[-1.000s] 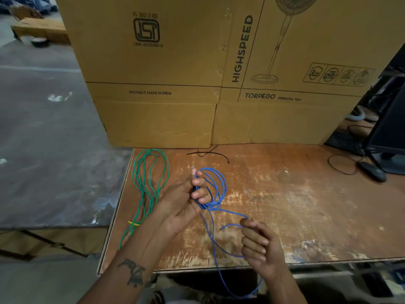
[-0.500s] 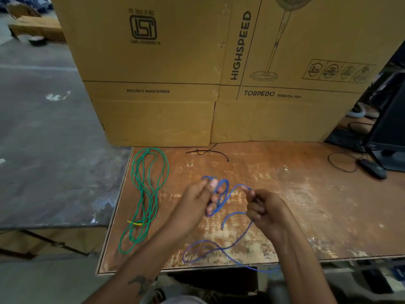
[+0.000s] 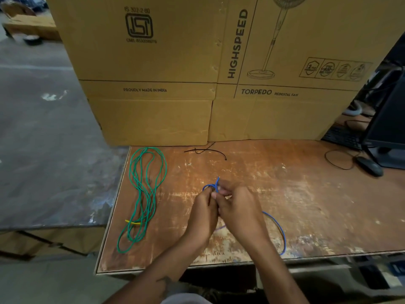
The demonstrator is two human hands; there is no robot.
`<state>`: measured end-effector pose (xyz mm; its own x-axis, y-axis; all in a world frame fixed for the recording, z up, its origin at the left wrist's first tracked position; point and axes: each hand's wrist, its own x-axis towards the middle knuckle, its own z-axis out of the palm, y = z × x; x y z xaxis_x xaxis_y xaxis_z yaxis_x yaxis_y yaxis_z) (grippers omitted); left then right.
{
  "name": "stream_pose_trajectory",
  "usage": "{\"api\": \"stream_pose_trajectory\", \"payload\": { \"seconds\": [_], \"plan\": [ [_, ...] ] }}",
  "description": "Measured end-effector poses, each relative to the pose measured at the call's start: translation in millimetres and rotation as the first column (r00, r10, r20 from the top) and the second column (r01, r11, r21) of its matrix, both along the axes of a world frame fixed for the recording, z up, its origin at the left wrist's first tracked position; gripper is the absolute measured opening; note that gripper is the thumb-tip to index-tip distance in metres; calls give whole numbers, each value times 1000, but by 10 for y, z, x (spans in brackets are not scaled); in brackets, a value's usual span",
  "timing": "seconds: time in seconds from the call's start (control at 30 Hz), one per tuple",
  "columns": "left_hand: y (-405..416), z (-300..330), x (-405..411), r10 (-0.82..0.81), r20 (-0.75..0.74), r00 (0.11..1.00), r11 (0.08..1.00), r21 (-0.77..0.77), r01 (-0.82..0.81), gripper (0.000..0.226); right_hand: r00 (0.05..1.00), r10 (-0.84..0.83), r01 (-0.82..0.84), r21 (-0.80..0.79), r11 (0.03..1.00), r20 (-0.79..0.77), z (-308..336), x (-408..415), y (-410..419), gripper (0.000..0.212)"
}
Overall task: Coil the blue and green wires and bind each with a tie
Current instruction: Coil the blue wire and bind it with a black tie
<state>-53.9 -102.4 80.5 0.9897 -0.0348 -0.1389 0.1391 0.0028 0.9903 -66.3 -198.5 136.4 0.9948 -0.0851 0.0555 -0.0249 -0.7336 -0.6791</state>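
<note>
My left hand (image 3: 202, 212) and my right hand (image 3: 237, 208) are pressed together over the middle of the wooden table (image 3: 306, 205), both closed on the blue wire (image 3: 278, 227). A small blue loop and a wire end stick up above my fingertips; a long loop trails right to the table's front edge. Most of the coil is hidden inside my hands. The green wire (image 3: 145, 194) lies in a long loose coil at the table's left side, with a yellow tie (image 3: 132, 222) around its lower part. A black tie (image 3: 206, 151) lies near the boxes.
Large cardboard fan boxes (image 3: 197, 73) stand along the table's back edge. A black mouse (image 3: 369, 166) with its cable, a monitor (image 3: 388, 128) and a keyboard (image 3: 341, 137) sit at the far right. The floor drops away left of the table.
My right hand has moved up and left to meet my left hand. The blue wire's loose loops have been drawn in, leaving one long loop trailing right.
</note>
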Motion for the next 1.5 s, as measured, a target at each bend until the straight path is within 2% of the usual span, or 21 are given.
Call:
{"api": "stream_pose_trajectory", "payload": {
  "seconds": [0.07, 0.13, 0.2, 0.3, 0.5, 0.6, 0.7, 0.77, 0.87, 0.97, 1.03, 1.13, 1.17, 1.23, 1.33, 1.4, 1.47, 1.5],
  "plan": [
    [-50, 64, -18, 47, -157, 986, 965, -249, -85, 28, 995, -100, 97, 129, 987, 20, -25, -85, 87, 31],
    [-33, 94, 33, 23, -359, 933, 891, -416, -182, 31, 988, -149, 142, 152, 978, 39, -69, -160, 130, 54],
    [22, 120, 92, -32, -488, 872, 820, -512, -256, 35, 982, -182, 173, 140, 975, 58, -118, -235, 138, 54],
    [49, 170, 114, -69, -566, 822, 716, -602, -354, 35, 977, -208, 194, 212, 958, 46, -158, -314, 116, 40],
    [53, 122, 44, -98, -503, 859, 746, -608, -271, 32, 972, -232, 211, 309, 927, 35, -201, -333, 20, 37],
    [39, 157, 17, -89, -491, 867, 762, -594, -258, 29, 967, -246, 221, 265, 939, 63, -216, -340, 22, 34],
    [44, 185, 26, -116, -498, 859, 726, -633, -268, 25, 963, -256, 234, 214, 948, 82, -270, -371, 73, 36],
    [63, 214, 25, -147, -510, 847, 701, -658, -275, 27, 965, -250, 231, 187, 955, 84, -310, -397, 80, 30],
    [65, 245, 6, -202, -475, 856, 723, -663, -197, 30, 979, -188, 183, 59, 981, 79, -295, -408, 73, 25],
    [51, 206, -11, -217, -392, 894, 814, -578, -56, 29, 995, -87, 95, -162, 982, 55, -243, -365, 89, 37],
    [96, 161, -4, -216, -304, 928, 870, -491, 42, 34, 996, -79, 86, -184, 979, 46, -242, -325, 62, 35],
    [247, 125, -9, -341, -135, 931, 905, -314, 286, 24, 993, -110, 114, -87, 990, 44, -304, -293, -7, 29],
    [286, 83, -15, -369, -117, 922, 907, -262, 330, 18, 993, -116, 118, -48, 992, 36, -338, -290, -20, 27],
    [319, 51, -39, -345, -113, 932, 925, -209, 317, 15, 995, -100, 100, 27, 995, 11, -403, -290, -29, 22],
    [347, 26, -69, -276, -218, 936, 923, -331, 195, 23, 997, 1, 13, 176, 984, -82, -474, -252, -67, 15],
    [393, 28, -62, -285, -280, 917, 911, -377, 168, 32, 981, 105, -49, 317, 947, -164, -483, -209, -135, 22],
    [444, 59, -40, -324, -274, 905, 896, -395, 201, 39, 970, 182, -100, 416, 904, -163, -485, -215, -183, 30],
    [462, 87, -19, -331, -274, 903, 884, -424, 195, 37, 974, 188, -111, 462, 880, -124, -493, -231, -178, 24]
  ]
}}
